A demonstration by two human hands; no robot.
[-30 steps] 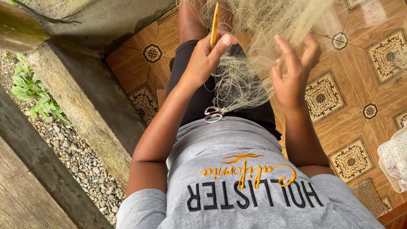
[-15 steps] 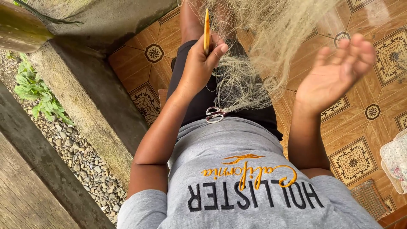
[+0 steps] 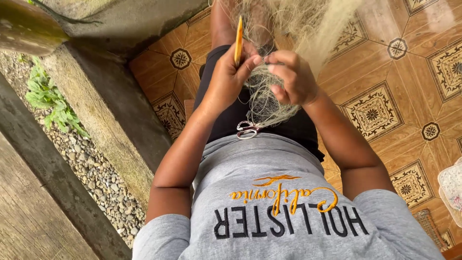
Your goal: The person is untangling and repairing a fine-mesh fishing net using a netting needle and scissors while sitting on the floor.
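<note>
A pale, fine fishing net hangs down in front of me and bunches on my lap. My left hand grips a flat yellow netting needle that points upward. My right hand is closed, pinching strands of the net right beside the left hand's fingertips. A small pair of scissors lies on my lap just below the bunched net, touched by neither hand.
I sit on a brown patterned tile floor. A concrete curb runs along the left, with gravel and green weeds beyond it. A pale lacy object shows at the right edge.
My right hand was spread open off to the right; it has swung back in and closed on the net beside the left hand. The left hand with the needle has stayed put.
</note>
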